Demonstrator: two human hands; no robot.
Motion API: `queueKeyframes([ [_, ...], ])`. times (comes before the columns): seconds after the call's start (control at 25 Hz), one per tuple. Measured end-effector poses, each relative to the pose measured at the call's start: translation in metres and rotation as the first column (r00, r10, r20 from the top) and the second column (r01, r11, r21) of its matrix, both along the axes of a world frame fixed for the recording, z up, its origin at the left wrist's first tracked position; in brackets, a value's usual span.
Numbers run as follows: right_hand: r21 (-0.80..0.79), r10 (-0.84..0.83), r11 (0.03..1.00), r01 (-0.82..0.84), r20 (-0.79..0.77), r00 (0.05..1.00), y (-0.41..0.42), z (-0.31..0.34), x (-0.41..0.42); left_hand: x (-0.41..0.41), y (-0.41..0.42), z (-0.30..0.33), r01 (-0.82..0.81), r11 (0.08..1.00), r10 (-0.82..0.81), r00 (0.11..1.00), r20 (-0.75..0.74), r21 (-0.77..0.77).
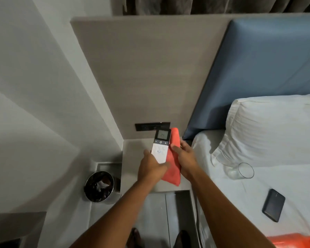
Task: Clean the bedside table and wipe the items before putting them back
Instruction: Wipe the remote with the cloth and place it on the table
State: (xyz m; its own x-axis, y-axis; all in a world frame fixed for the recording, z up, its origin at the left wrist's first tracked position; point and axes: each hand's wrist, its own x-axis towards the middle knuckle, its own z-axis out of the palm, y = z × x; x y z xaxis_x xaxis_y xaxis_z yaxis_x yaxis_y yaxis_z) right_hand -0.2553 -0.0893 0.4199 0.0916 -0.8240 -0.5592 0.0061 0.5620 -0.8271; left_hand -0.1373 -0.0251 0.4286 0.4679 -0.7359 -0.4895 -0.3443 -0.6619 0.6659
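Two hands | left grip (151, 167) clasps remote (160, 146) | right grip (185, 157) clasps cloth (173, 163) beside it

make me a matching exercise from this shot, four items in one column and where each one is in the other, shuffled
Items:
1. remote
2. orange cloth
3. drinking glass
4. waste bin

Places:
A. on the floor beside the bedside table
B. in the right hand
C. on the white bed sheet
D. in the left hand

Pairs: 1-D, 2-B, 3-C, 4-A
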Motion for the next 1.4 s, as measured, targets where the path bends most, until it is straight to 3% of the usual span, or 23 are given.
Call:
queueKeyframes([
  [0.12,0.182,0.024,0.983,-0.008,-0.088,0.996,0.003,-0.08,-0.023,0.009,-0.002,-0.073,-0.127,0.988,0.136,0.986,-0.1,0.088],
  [0.24,0.31,0.026,0.95,0.036,-0.195,0.98,-0.005,-0.18,-0.042,0.019,-0.001,-0.174,-0.103,0.982,0.116,0.99,-0.082,0.156],
  [0.4,0.344,0.06,0.938,0.037,-0.268,0.962,-0.023,-0.306,-0.048,0.03,0.001,-0.309,-0.061,0.973,0.072,0.997,-0.04,0.223],
  [0.6,0.288,0.023,0.956,0.061,-0.28,0.96,-0.064,-0.4,-0.035,0.039,-0.024,-0.413,-0.049,0.975,0.044,0.999,0.028,0.216],
  [0.72,0.294,0.088,0.956,0.01,-0.319,0.944,-0.075,-0.416,-0.03,0.053,-0.044,-0.442,-0.091,0.986,0.079,0.993,0.09,0.138],
  [0.84,0.244,0.124,0.969,-0.034,-0.363,0.923,-0.081,-0.42,-0.026,0.088,-0.073,-0.452,-0.127,0.989,0.096,0.943,0.318,0.078],
  [0.96,0.221,0.114,0.975,-0.03,-0.379,0.918,-0.077,-0.426,-0.022,0.125,-0.099,-0.456,-0.16,0.974,0.067,0.877,0.475,0.158],
  [1.4,0.155,0.099,0.988,-0.021,-0.521,0.848,-0.073,-0.438,-0.014,0.14,-0.106,-0.472,-0.193,0.952,0.035,0.839,0.543,0.236],
])
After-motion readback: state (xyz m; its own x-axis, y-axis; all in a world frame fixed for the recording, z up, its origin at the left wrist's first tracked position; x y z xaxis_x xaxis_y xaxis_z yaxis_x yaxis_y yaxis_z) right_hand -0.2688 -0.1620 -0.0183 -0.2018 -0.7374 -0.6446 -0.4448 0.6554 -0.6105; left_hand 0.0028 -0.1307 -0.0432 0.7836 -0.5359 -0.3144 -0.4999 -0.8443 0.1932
